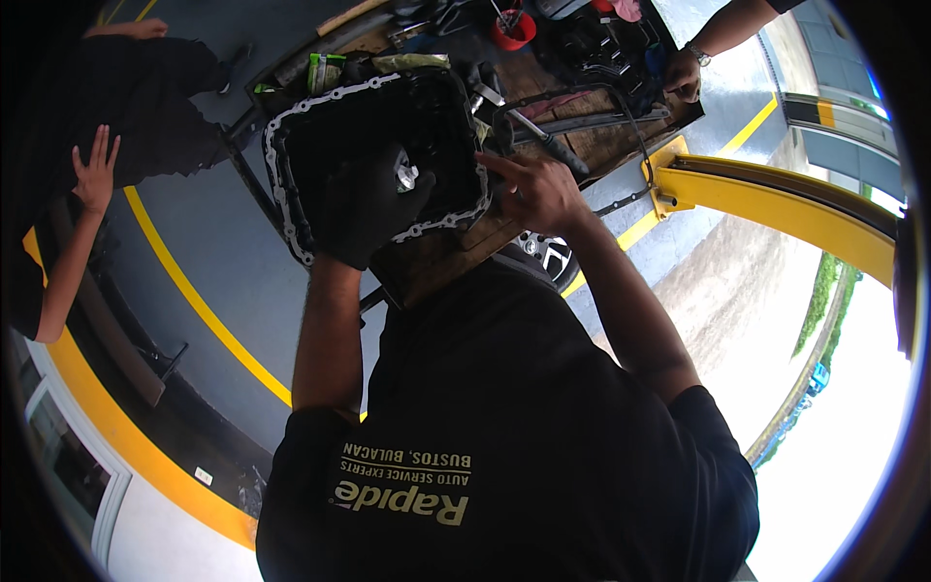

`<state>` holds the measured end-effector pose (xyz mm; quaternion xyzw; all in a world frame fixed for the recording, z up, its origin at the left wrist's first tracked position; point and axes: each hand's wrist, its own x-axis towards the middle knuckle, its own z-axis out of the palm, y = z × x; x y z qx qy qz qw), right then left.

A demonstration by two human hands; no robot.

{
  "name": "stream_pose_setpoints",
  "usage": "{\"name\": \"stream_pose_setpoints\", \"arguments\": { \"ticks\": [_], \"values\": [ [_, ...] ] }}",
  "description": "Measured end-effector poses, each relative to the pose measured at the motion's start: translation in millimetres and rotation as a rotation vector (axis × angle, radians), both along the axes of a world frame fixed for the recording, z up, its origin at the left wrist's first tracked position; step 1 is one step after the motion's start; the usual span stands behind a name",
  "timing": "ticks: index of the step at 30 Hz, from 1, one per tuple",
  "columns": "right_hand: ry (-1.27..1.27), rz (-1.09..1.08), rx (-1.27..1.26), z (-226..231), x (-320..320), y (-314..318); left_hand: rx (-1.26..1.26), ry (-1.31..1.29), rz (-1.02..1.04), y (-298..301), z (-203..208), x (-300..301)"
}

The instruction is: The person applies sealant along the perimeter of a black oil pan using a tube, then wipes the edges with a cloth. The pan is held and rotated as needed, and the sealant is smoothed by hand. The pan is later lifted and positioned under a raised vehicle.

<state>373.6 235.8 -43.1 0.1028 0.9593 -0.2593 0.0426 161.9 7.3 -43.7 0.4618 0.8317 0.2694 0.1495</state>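
A person in a black shirt (524,407) is leaning over a cluttered wooden bench (577,112), both forearms coming in from the near side. A black rectangular pan (482,184) with a pale, bolt-holed rim is sitting at the bench's left end, its open side facing the person.

The left hand (373,209), in a black glove, is reaching over the near rim into the pan, the forearm running almost straight away from the body. Its fingers are lying around a small shiny silver piece (406,175); dark glove against dark pan is hiding whether they are clamping it, so I cannot tell.

The bare right hand (543,194) is angling in from the right, elbow bent outward, palm down. Its index finger is pointing left and meeting the pan's right rim, while the other fingers are curling; whether they are gripping the rim, I cannot tell.

Beyond it, a dark-handled tool (548,141) is lying on the bench.
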Motion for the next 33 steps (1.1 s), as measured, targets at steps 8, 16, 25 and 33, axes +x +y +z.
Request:
{"name": "stream_pose_setpoints", "arguments": {
  "ticks": [8, 16, 25, 33],
  "values": [
    [0.111, -0.104, -0.486, 56.3, 13.4, -27.6, 0.110, 0.161, 0.022, 8.9, 10.6, -0.4],
    [0.109, -0.125, -0.959, 87.7, 11.6, -60.1, 0.183, 0.144, -0.006, 22.7, 26.3, 5.9],
    [0.175, -0.083, -0.902, 80.0, 26.8, -68.6, 0.181, -0.006, -0.112, 32.5, 40.5, 29.2],
    [0.247, -0.136, -0.921, 76.6, 31.4, -69.3, 0.201, -0.068, -0.192, 44.2, 38.4, 30.5]
  ]
}}
